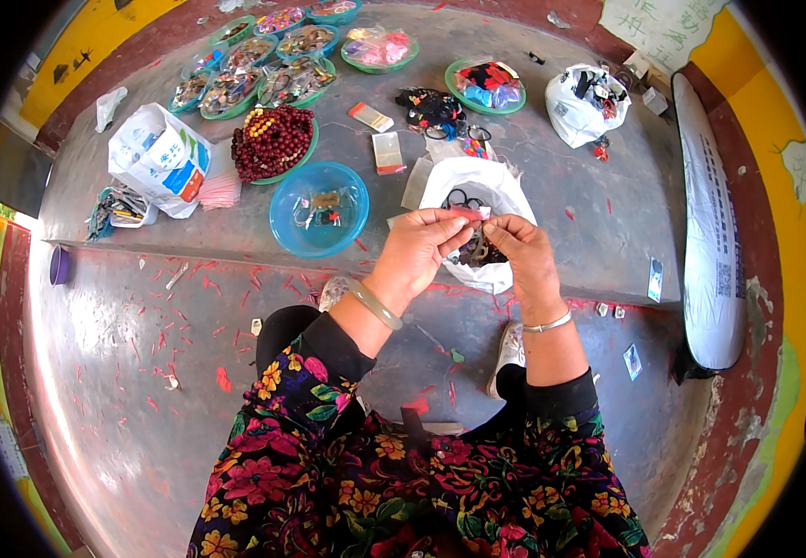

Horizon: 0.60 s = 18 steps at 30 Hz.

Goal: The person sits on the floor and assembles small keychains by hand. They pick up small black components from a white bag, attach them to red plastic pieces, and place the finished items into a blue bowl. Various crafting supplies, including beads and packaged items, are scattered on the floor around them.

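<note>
My left hand and my right hand meet in front of me, both closed in a pinch. A small pinkish-red strip with a white end runs between their fingertips; its exact kind is too small to tell. Just beneath the hands stands an open white plastic bag holding black loops and dark small pieces, partly hidden by my fingers. To the left of my left hand sits a blue plastic basin with a clear packet of small trinkets in it.
Dark red bead strings fill a green basin. Further back are several basins of packets and black hair ties. White bags stand left and right. Red scraps litter the floor below the ledge.
</note>
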Each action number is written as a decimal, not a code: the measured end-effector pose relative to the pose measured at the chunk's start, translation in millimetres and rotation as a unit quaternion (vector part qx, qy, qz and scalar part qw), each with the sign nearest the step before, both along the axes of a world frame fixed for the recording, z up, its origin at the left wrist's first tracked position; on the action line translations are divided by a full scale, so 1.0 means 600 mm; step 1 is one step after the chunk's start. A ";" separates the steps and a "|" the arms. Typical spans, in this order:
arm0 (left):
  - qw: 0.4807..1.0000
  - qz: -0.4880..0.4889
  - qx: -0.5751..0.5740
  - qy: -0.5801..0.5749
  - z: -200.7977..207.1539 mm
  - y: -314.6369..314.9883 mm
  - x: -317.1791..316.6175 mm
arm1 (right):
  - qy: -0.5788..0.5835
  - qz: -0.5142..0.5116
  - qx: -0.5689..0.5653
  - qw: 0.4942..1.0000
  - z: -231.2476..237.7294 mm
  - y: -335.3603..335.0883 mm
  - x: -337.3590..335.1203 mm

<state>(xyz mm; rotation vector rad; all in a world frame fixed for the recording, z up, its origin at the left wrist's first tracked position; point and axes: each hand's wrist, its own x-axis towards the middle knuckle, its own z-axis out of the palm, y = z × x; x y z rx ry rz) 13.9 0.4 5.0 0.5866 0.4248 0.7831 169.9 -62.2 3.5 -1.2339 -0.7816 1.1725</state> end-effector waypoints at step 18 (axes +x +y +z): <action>0.967 0.030 0.164 0.193 -0.011 -0.016 0.018 | -0.457 -0.128 0.143 0.869 0.019 0.000 -0.032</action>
